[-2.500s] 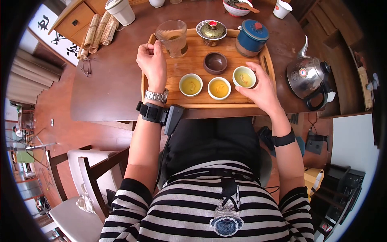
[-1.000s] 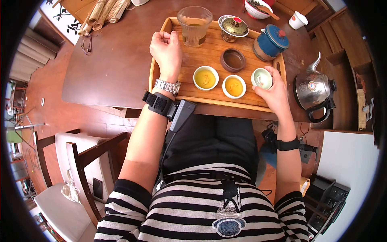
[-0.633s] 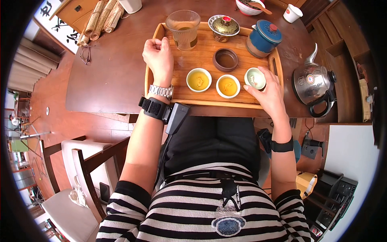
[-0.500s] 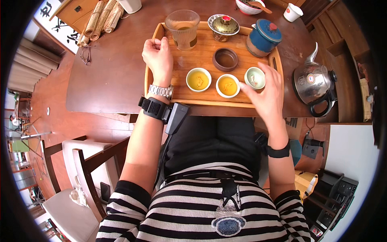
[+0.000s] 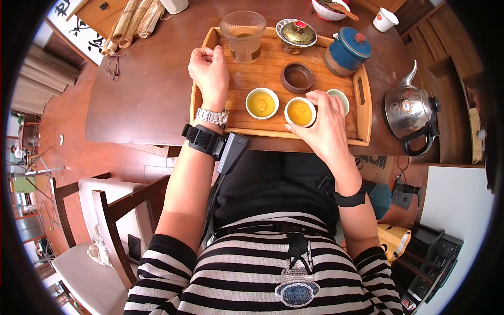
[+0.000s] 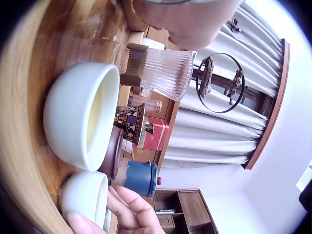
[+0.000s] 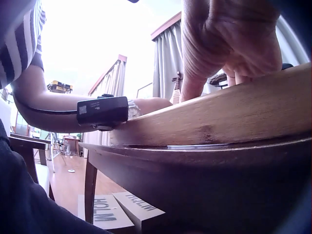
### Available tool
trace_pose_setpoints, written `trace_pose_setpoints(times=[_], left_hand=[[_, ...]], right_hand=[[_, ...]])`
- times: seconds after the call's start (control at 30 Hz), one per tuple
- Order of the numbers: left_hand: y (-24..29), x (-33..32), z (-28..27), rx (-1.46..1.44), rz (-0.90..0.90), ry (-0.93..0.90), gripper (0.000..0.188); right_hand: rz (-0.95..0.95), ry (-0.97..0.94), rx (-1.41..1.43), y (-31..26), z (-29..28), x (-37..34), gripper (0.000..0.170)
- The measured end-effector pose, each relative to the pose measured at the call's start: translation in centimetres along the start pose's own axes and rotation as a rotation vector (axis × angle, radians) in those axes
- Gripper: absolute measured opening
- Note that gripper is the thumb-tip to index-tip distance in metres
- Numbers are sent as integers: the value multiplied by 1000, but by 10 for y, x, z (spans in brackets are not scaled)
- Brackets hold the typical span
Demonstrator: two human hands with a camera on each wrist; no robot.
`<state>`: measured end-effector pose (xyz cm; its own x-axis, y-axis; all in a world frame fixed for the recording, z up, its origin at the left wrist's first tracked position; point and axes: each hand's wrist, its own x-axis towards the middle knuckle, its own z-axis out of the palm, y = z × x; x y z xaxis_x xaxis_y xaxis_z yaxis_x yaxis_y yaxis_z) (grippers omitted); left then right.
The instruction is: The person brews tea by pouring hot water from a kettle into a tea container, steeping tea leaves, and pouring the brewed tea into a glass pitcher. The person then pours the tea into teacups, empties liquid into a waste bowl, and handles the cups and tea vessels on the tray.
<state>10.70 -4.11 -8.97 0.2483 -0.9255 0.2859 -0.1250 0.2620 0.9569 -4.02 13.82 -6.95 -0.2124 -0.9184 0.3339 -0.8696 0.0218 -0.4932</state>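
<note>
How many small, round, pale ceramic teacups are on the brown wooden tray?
3, in a row along the near side of the brown wooden tray: the left teacup; the middle teacup, between thumb and fingers of the right hand; the right teacup, partly hidden by that hand.

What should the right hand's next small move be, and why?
Probably lift the middle cup toward the brown bowl: the right hand is around this cup, which holds yellow tea, while the visible part of the right cup shows none.
</note>
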Motion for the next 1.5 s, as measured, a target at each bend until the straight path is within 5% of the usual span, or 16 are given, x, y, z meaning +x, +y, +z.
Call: trace_pose_setpoints(times=[0.23,0.47,1.03,1.23,1.3,1.5], left_hand=[[1,-3,3,-9,12,48,18],[7,-6,2,10,-15,41,20],[12,-8,4,-65,-78,39,19],[11,-8,5,-32,-54,34,19],[10,-8,5,-36,-43,47,18],[9,-7,5,-20,-48,62,18]], right_hand=[[10,31,-2,0,-6,0,61],[202,-75,326,6,-38,31,63],[50,-274,-103,3,-39,88,62],[-174,-302,-484,-13,-35,93,56],[-408,-273,-626,-19,-33,92,52],[-712,-231,-826,-24,-25,91,45]])
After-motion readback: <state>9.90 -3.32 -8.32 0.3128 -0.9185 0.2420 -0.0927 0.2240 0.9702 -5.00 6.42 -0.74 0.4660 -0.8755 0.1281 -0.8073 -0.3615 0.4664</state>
